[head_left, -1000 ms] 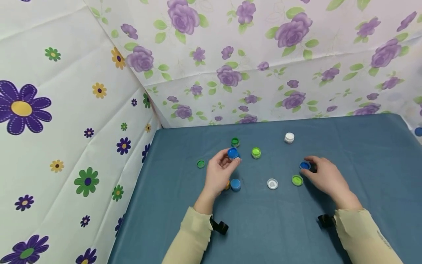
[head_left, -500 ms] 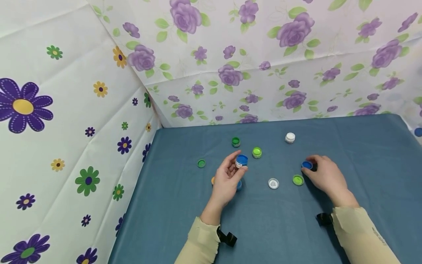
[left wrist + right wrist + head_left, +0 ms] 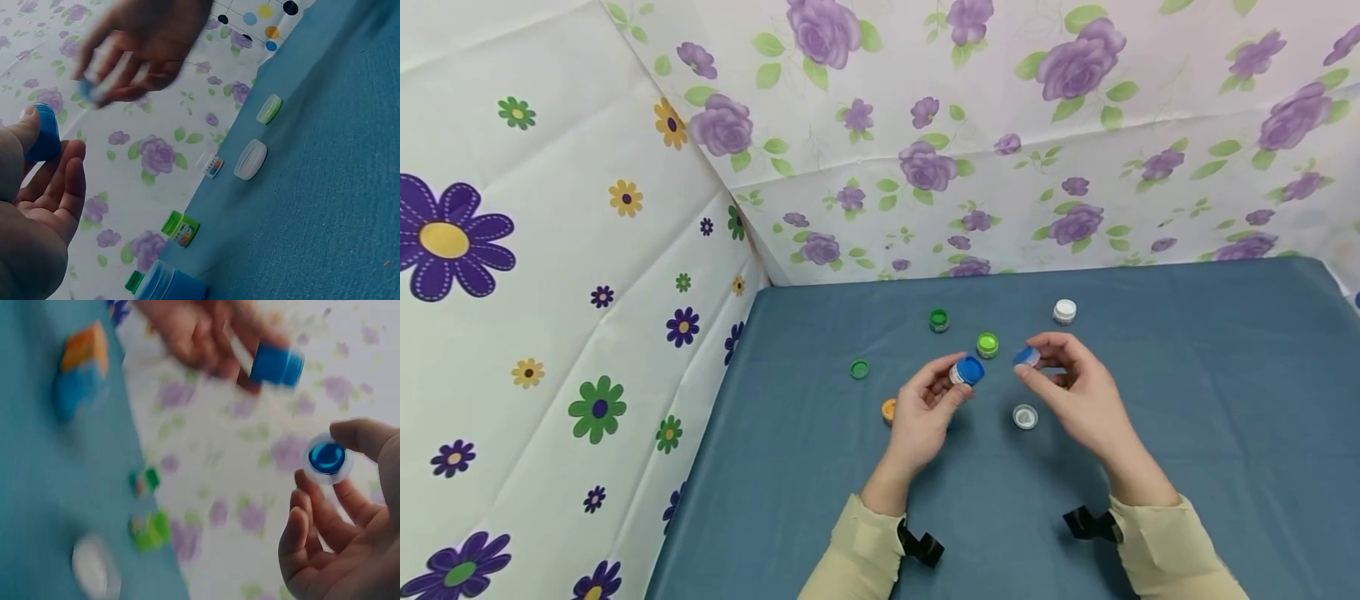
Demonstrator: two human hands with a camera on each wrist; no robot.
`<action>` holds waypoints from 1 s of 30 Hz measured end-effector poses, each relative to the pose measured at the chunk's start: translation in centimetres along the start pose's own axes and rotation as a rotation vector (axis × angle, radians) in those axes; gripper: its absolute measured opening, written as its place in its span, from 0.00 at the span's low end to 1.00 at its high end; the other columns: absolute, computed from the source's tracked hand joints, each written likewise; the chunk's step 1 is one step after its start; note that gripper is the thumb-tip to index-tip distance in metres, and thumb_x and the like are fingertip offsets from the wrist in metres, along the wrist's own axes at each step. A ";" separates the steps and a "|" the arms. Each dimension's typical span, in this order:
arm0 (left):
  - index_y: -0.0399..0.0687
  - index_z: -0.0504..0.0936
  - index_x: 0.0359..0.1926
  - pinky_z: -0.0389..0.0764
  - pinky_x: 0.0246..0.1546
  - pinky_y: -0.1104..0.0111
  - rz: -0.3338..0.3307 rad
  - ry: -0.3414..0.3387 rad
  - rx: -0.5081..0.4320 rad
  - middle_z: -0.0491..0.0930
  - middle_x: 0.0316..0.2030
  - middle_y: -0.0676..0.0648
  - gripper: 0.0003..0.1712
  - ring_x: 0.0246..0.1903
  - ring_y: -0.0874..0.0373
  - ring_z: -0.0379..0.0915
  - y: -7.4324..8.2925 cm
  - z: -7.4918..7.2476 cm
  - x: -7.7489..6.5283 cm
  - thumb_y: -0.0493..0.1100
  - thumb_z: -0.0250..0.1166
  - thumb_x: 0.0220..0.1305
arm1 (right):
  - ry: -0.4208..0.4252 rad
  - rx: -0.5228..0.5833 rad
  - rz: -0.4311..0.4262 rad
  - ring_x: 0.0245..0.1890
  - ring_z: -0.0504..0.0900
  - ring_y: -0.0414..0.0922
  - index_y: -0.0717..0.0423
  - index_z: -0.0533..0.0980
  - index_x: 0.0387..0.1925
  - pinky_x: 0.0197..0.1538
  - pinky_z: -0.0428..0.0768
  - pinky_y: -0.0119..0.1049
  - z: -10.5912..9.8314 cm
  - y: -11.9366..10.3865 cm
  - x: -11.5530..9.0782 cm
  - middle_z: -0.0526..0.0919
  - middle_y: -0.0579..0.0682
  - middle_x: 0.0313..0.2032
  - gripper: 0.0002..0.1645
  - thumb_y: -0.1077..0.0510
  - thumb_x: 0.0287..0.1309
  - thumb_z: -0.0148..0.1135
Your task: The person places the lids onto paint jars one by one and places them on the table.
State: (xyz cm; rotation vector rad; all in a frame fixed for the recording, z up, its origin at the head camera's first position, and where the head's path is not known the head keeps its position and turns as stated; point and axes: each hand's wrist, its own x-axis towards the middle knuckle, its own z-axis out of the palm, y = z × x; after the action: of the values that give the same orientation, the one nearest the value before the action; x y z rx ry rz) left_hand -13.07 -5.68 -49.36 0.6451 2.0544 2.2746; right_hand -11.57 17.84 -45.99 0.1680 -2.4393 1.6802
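Note:
My left hand (image 3: 922, 412) pinches a small blue paint jar (image 3: 967, 372) between thumb and fingers, raised above the table and tilted. My right hand (image 3: 1086, 396) pinches a blue lid (image 3: 1027, 357) by its edge, a short gap to the right of the jar. In the right wrist view the lid (image 3: 326, 457) shows its blue-stained inside. The two hands face each other without touching. Under my left hand stand an orange jar (image 3: 890, 411) and a second blue jar (image 3: 172, 284), which is hidden in the head view.
Behind the hands stand a dark green jar (image 3: 939, 321), a light green jar (image 3: 988, 345) and a white jar (image 3: 1064, 312). A white lid (image 3: 1026, 417) and a green lid (image 3: 859, 369) lie on the blue cloth. My right hand hides a light green lid (image 3: 269, 109) from above.
My right hand has lifted the blue lid off the table and brought it leftward, near the jar. My left hand has moved right with the blue jar, which now tilts more.

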 end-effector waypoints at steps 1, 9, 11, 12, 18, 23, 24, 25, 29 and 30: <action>0.36 0.77 0.71 0.85 0.52 0.50 0.000 -0.004 0.006 0.82 0.50 0.37 0.25 0.45 0.61 0.83 0.1 0.1 -0.1 0.34 0.66 0.77 | -0.009 0.039 -0.019 0.49 0.80 0.41 0.56 0.76 0.63 0.46 0.78 0.26 0.3 -0.6 -0.1 0.83 0.51 0.52 0.22 0.53 0.75 0.68; 0.38 0.80 0.65 0.84 0.45 0.68 -0.009 0.022 0.048 0.84 0.52 0.39 0.22 0.43 0.60 0.81 0.3 0.4 -0.3 0.33 0.71 0.72 | -0.086 0.079 -0.097 0.50 0.81 0.42 0.49 0.74 0.74 0.42 0.79 0.32 1.2 -2.3 -1.0 0.82 0.50 0.64 0.28 0.59 0.77 0.65; 0.37 0.81 0.63 0.84 0.45 0.68 -0.009 0.020 0.058 0.84 0.51 0.39 0.21 0.43 0.60 0.81 0.4 0.4 -0.3 0.33 0.71 0.72 | -0.110 0.067 -0.112 0.50 0.80 0.41 0.45 0.74 0.75 0.42 0.80 0.33 1.3 -2.4 -1.1 0.80 0.48 0.67 0.28 0.58 0.79 0.63; 0.37 0.81 0.63 0.84 0.45 0.68 -0.008 0.017 0.056 0.84 0.50 0.39 0.21 0.43 0.60 0.81 0.4 0.5 -0.3 0.33 0.71 0.72 | -0.119 0.073 -0.120 0.50 0.80 0.42 0.45 0.76 0.74 0.42 0.80 0.33 1.3 -2.3 -1.1 0.79 0.48 0.68 0.27 0.59 0.79 0.63; 0.34 0.79 0.65 0.86 0.47 0.61 0.001 -0.023 0.030 0.83 0.46 0.36 0.20 0.41 0.60 0.82 0.5 0.5 -0.2 0.35 0.66 0.78 | -0.130 0.111 -0.183 0.58 0.75 0.42 0.48 0.77 0.71 0.49 0.78 0.29 1.5 -2.0 -1.0 0.77 0.45 0.66 0.24 0.65 0.79 0.60; 0.33 0.78 0.67 0.85 0.51 0.49 0.007 -0.052 0.011 0.82 0.48 0.33 0.22 0.42 0.61 0.82 0.5 0.4 -0.3 0.42 0.63 0.80 | -0.156 0.126 -0.185 0.61 0.74 0.41 0.47 0.76 0.72 0.52 0.77 0.29 1.6 -1.9 -1.2 0.76 0.45 0.67 0.25 0.66 0.80 0.58; 0.33 0.77 0.68 0.86 0.52 0.51 0.007 -0.057 0.008 0.81 0.48 0.33 0.23 0.42 0.61 0.82 0.5 0.4 -0.3 0.43 0.62 0.81 | -0.160 0.123 -0.187 0.62 0.73 0.41 0.46 0.76 0.72 0.52 0.77 0.28 1.6 -1.8 -1.2 0.76 0.45 0.68 0.26 0.67 0.79 0.57; 0.33 0.77 0.68 0.86 0.51 0.54 0.007 -0.061 0.007 0.81 0.48 0.32 0.24 0.42 0.61 0.82 0.5 0.3 -0.3 0.45 0.62 0.81 | -0.164 0.119 -0.190 0.62 0.73 0.40 0.46 0.76 0.72 0.53 0.76 0.28 1.7 -1.8 -1.2 0.76 0.45 0.68 0.26 0.67 0.79 0.58; 0.33 0.77 0.69 0.86 0.50 0.59 0.001 -0.076 0.004 0.80 0.49 0.32 0.27 0.41 0.61 0.81 0.4 0.2 -0.3 0.48 0.63 0.81 | -0.171 0.063 -0.229 0.61 0.74 0.40 0.46 0.76 0.72 0.53 0.76 0.28 2.0 -1.6 -1.0 0.78 0.46 0.66 0.28 0.69 0.77 0.60; 0.33 0.77 0.69 0.86 0.49 0.56 0.000 -0.078 0.004 0.80 0.49 0.33 0.27 0.41 0.61 0.81 0.4 0.1 -0.4 0.48 0.63 0.81 | -0.172 0.045 -0.243 0.60 0.74 0.40 0.46 0.76 0.71 0.52 0.76 0.28 2.0 -1.6 -0.9 0.78 0.47 0.66 0.29 0.70 0.76 0.60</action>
State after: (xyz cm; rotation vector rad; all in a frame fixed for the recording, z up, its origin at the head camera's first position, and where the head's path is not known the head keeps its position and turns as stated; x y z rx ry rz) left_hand -12.61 -5.72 -49.12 0.7217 2.0243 2.2082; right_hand -10.52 15.39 -45.45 0.6118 -2.3821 1.6737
